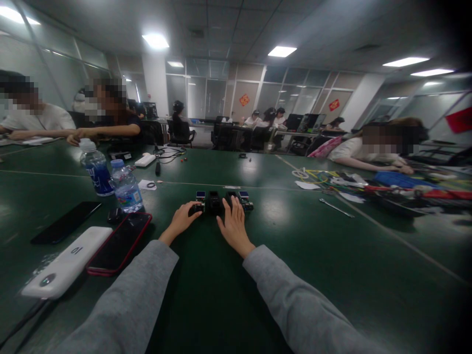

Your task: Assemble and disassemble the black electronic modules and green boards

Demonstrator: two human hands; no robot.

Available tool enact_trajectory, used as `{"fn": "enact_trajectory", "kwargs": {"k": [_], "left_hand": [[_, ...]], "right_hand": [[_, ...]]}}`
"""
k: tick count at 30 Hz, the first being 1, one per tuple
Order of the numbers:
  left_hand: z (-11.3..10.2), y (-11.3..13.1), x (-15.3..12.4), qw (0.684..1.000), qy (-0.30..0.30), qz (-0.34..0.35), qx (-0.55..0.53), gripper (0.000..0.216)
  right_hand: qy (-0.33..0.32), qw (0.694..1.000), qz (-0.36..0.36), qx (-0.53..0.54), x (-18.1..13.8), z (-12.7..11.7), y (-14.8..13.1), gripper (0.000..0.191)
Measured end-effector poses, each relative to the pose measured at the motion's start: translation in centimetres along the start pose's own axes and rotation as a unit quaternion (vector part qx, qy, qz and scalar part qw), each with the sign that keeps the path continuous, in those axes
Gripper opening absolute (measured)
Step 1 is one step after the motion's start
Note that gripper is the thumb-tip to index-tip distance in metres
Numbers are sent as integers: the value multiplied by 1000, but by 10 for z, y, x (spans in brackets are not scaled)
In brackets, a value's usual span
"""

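A row of small black devices (215, 200) with little blue screens sits on the dark green table (287, 255) straight ahead. My left hand (183, 220) is curled with its fingertips on the leftmost device (199, 202). My right hand (233, 223) lies flat, fingers stretched forward onto the devices in the middle of the row. The rightmost device (245, 200) stands just beyond my right fingertips. Both arms wear grey sleeves.
Left of my hands lie a red-cased phone (120, 243), a white power bank (68, 262), a black phone (66, 222) and two water bottles (125, 187). A metal tool (336, 207) and a pile of cables and parts (387, 187) lie right. Other people sit around the table.
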State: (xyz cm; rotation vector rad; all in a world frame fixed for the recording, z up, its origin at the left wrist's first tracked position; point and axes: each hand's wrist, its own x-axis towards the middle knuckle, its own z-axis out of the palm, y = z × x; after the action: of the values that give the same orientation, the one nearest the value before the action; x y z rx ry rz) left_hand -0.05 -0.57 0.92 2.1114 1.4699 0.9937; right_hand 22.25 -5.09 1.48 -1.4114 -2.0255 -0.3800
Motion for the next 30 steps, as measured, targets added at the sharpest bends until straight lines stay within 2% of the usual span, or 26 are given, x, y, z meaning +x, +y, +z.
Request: {"fn": "enact_trajectory", "kwargs": {"k": [3,8,21,30], "left_hand": [[2,-3,0,1000,-3,5,9,37],[2,-5,0,1000,-4,11,11,38],[1,-4,1,1000,-3,12,6,38],[-2,4,-1,1000,-1,-5,-3,37]], "right_hand": [[11,999,40,-13,-1,9,7,58],[-15,998,62,-27,-4,21,15,61],[-33,999,26,19,-3,19,14,62],[-35,998,8,45,-3,14,11,55]]}}
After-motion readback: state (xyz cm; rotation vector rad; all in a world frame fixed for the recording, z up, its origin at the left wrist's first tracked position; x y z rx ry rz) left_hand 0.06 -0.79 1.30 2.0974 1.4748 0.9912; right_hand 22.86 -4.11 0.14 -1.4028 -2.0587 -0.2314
